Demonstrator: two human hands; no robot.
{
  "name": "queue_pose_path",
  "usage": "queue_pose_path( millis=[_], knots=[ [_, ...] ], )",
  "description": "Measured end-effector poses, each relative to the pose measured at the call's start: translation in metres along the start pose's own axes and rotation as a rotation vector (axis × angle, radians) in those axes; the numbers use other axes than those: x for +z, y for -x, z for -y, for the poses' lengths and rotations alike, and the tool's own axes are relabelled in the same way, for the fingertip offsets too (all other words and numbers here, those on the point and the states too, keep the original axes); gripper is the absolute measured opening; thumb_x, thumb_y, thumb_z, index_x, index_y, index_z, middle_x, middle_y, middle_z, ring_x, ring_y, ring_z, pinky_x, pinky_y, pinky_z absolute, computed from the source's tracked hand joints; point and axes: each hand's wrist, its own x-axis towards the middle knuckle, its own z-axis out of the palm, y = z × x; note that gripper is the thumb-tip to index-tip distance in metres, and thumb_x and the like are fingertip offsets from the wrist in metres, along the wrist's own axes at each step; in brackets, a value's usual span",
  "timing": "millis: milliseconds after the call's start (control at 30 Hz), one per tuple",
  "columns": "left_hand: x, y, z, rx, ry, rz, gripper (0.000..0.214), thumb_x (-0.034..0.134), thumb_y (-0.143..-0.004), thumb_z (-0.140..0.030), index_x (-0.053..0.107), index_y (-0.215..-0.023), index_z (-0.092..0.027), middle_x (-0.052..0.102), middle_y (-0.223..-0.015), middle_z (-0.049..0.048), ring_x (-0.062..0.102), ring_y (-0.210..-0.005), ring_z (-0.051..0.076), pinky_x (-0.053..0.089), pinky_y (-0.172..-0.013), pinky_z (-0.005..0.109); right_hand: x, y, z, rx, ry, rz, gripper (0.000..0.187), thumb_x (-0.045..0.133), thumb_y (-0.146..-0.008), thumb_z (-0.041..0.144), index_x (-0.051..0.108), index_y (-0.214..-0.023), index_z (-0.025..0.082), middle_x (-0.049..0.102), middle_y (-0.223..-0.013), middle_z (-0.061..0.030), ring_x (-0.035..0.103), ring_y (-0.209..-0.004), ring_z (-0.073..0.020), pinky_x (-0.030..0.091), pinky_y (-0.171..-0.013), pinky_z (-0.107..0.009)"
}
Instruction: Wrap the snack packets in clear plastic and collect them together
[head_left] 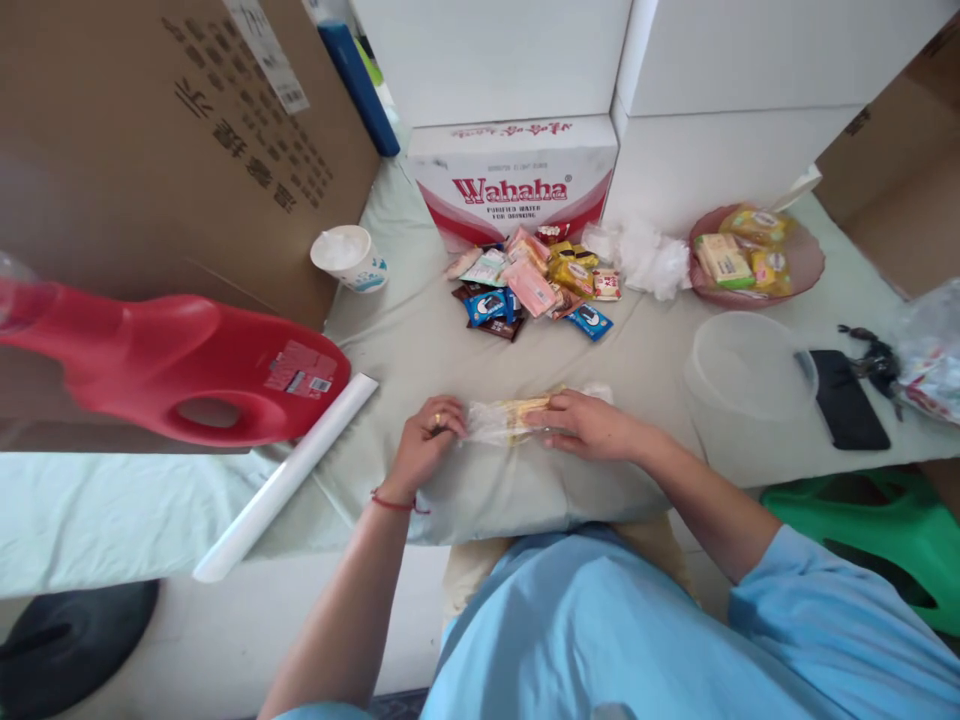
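Flat on the cloth near the table's front edge lies a clear plastic bag (491, 420) with something long and yellow inside. My left hand (429, 440), with a ring and a red bracelet, has its fingers curled together at the bag's left end. My right hand (589, 425) grips the bag from the right, fingers over its top and thumb at the near side. A bit of clear plastic (599, 392) sticks out beyond that hand. Behind the bag is a heap of wrapped snacks (531, 288) in pink, yellow, blue and brown.
A Wahaha carton (517, 185) backs the snack heap. Crumpled plastic (649, 258) and a pink bowl (808, 262) of packets are at right, with a round clear tub (724, 375) and black phone (851, 410) nearer. At left are a paper cup (367, 272), red jug (247, 350) and white roll (289, 480).
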Motion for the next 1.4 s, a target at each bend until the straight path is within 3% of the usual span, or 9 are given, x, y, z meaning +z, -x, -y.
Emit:
queue_pose_path(
  millis=[200,333,467,767,933,1033,1167,1267,1400],
  knots=[
    [0.012,0.004,0.002,-0.125,-0.209,-0.268,0.037,0.057,-0.092,-0.049,0.073,-0.115,-0.025,0.053,-0.151,0.01,0.042,-0.148,0.03,0.033,-0.126,0.052,0.001,0.007,0.001,-0.027,-0.089,-0.051,0.046,0.052,-0.107,0.044,0.065,-0.146,0.021,0.068,-0.119,-0.0151,0.063,-0.108,-0.0263,0.052,-0.099,-0.043],
    [0.031,-0.003,-0.023,-0.159,-0.381,-0.077,0.028,0.073,-0.081,-0.049,0.07,-0.086,-0.021,0.066,-0.125,0.0118,0.06,-0.122,0.03,0.047,-0.111,0.05,0.005,0.006,0.001,0.022,-0.049,-0.058,0.042,0.052,-0.108,0.039,0.066,-0.144,0.024,0.068,-0.118,-0.0141,0.063,-0.106,-0.0259,0.052,-0.097,-0.042],
    [0.056,0.005,-0.056,-0.253,-0.276,-0.118,0.022,0.064,-0.091,-0.042,0.061,-0.08,-0.022,0.06,-0.078,-0.0007,0.059,-0.07,0.016,0.054,-0.074,0.031,0.012,0.001,0.004,0.025,-0.01,-0.069,0.038,0.055,-0.106,0.028,0.069,-0.141,0.024,0.069,-0.115,-0.013,0.063,-0.107,-0.0255,0.051,-0.098,-0.042],
    [0.127,0.001,-0.07,0.104,-0.454,-0.028,0.038,0.049,-0.093,-0.012,0.07,-0.125,-0.016,0.067,-0.129,0.0146,0.061,-0.123,0.028,0.051,-0.111,0.047,0.007,0.018,0.002,0.054,-0.179,-0.198,0.03,0.053,-0.104,0.024,0.071,-0.127,0.021,0.071,-0.123,-0.0119,0.065,-0.114,-0.0252,0.053,-0.102,-0.043],
    [0.133,0.014,-0.058,0.16,-0.776,0.013,0.054,0.051,-0.091,-0.007,0.06,-0.143,-0.016,0.06,-0.147,0.016,0.054,-0.135,0.032,0.048,-0.113,0.051,0.019,0.04,-0.009,0.531,0.116,-0.61,0.038,0.066,-0.097,0.041,0.07,-0.131,0.024,0.063,-0.132,-0.0176,0.056,-0.123,-0.0364,0.05,-0.106,-0.059],
    [0.133,0.017,-0.058,0.155,-0.864,0.039,0.053,0.048,-0.095,-0.008,0.057,-0.147,-0.015,0.06,-0.15,0.0152,0.054,-0.135,0.032,0.048,-0.11,0.049,0.026,0.047,-0.011,0.579,0.206,-0.564,0.021,0.066,-0.094,0.033,0.074,-0.111,0.023,0.06,-0.137,-0.0183,0.05,-0.128,-0.0386,0.047,-0.107,-0.061],
    [0.132,0.016,-0.06,0.149,-0.916,0.07,0.05,0.047,-0.098,-0.011,0.059,-0.146,-0.018,0.061,-0.151,0.0128,0.055,-0.132,0.032,0.049,-0.1,0.047,0.012,0.039,-0.004,0.59,0.07,-0.502,0.016,0.056,-0.099,0.03,0.07,-0.101,0.022,0.068,-0.111,-0.0128,0.063,-0.101,-0.0275,0.053,-0.089,-0.042],
    [0.133,0.016,-0.059,0.142,-0.942,0.077,0.048,0.046,-0.099,-0.012,0.061,-0.145,-0.018,0.061,-0.151,0.0129,0.059,-0.126,0.033,0.051,-0.093,0.048,-0.001,0.008,0.007,0.548,0.054,-0.445,0.013,0.056,-0.1,0.028,0.067,-0.097,0.022,0.067,-0.09,-0.0061,0.063,-0.087,-0.0228,0.049,-0.081,-0.033],
    [0.132,0.013,-0.053,0.13,-0.877,0.038,0.045,0.045,-0.096,-0.009,0.068,-0.134,-0.015,0.062,-0.148,0.0181,0.06,-0.129,0.036,0.05,-0.099,0.054,0.001,-0.044,0.02,0.512,0.136,-0.288,0.018,0.049,-0.103,0.019,0.067,-0.102,0.019,0.067,-0.106,-0.0106,0.061,-0.091,-0.0219,0.047,-0.08,-0.031]
  ],
)
